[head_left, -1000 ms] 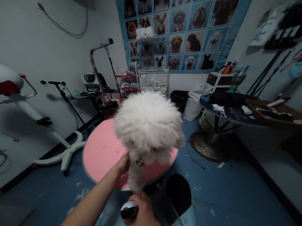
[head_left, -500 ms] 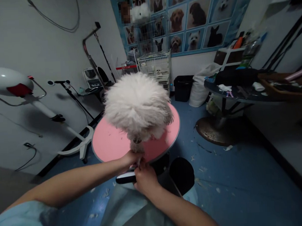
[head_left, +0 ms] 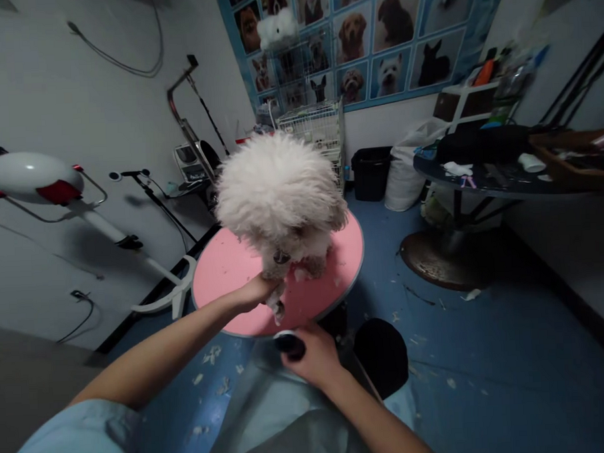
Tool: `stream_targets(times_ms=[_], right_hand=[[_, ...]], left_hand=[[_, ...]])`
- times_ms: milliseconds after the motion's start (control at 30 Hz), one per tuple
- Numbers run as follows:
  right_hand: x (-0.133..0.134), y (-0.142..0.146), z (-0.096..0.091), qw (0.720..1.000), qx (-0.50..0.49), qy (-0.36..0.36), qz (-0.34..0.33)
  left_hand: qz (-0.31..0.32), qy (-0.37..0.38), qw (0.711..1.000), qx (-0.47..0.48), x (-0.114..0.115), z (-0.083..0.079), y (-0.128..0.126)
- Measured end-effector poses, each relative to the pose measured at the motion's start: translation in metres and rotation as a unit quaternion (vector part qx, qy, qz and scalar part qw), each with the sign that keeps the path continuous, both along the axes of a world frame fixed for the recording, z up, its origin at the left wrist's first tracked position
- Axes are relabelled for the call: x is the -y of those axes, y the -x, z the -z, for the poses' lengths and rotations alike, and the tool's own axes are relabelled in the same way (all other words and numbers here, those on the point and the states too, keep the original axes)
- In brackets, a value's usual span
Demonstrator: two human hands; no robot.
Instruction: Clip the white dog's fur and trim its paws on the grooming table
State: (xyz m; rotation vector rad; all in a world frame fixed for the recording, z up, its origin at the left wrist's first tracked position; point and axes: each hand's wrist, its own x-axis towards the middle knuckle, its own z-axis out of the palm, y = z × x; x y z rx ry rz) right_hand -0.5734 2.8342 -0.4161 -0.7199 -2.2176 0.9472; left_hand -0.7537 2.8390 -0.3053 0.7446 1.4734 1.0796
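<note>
A fluffy white dog [head_left: 279,187] stands on a round pink grooming table [head_left: 224,276], facing me. My left hand [head_left: 256,292] is wrapped round the dog's front leg and holds the paw [head_left: 277,308] lifted toward me. Just below the table's near edge, my right hand [head_left: 315,353] grips a black and white clipper [head_left: 288,343], its dark end pointing at the paw. Clipper and paw are a short gap apart.
A white stand dryer [head_left: 34,179] rises at the left. A wire cage [head_left: 315,129] and a dog poster [head_left: 364,37] are at the back wall. A dark cluttered table [head_left: 485,178] stands right. A black stool [head_left: 382,353] sits below the pink table; fur clippings litter the blue floor.
The clipper has turned from lying sideways under the paw to pointing end-on, and my right hand has dropped slightly away. The dog's paw is lifted higher in my left hand.
</note>
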Motion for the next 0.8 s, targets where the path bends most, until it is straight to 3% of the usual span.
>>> stream_targets(times_ms=[67, 167, 267, 367, 500, 633, 800], right_hand=[[-0.003, -0.014, 0.009, 0.968, -0.169, 0.181, 0.049], [-0.012, -0.022, 0.013, 0.873, -0.308, 0.373, 0.057], [-0.023, -0.013, 0.004, 0.802, -0.380, 0.459, 0.040], [-0.034, 0.003, -0.009, 0.760, -0.425, 0.490, 0.045], [-0.042, 0.014, -0.020, 0.755, -0.429, 0.496, 0.022], [-0.044, 0.014, -0.025, 0.761, -0.420, 0.494, -0.007], [-0.038, 0.011, -0.027, 0.761, -0.426, 0.489, 0.027]], left_hand=[[0.069, 0.015, 0.997, -0.013, 0.002, -0.001, 0.001], [0.067, -0.011, 0.998, -0.003, 0.002, 0.004, 0.001], [0.047, -0.033, 0.998, 0.010, 0.000, 0.013, 0.001], [0.034, -0.046, 0.998, 0.002, -0.002, 0.026, 0.002], [0.038, -0.070, 0.997, -0.025, -0.001, 0.039, 0.008], [0.019, -0.066, 0.997, -0.046, 0.000, 0.041, 0.010], [0.038, -0.054, 0.998, -0.015, -0.003, 0.039, 0.007]])
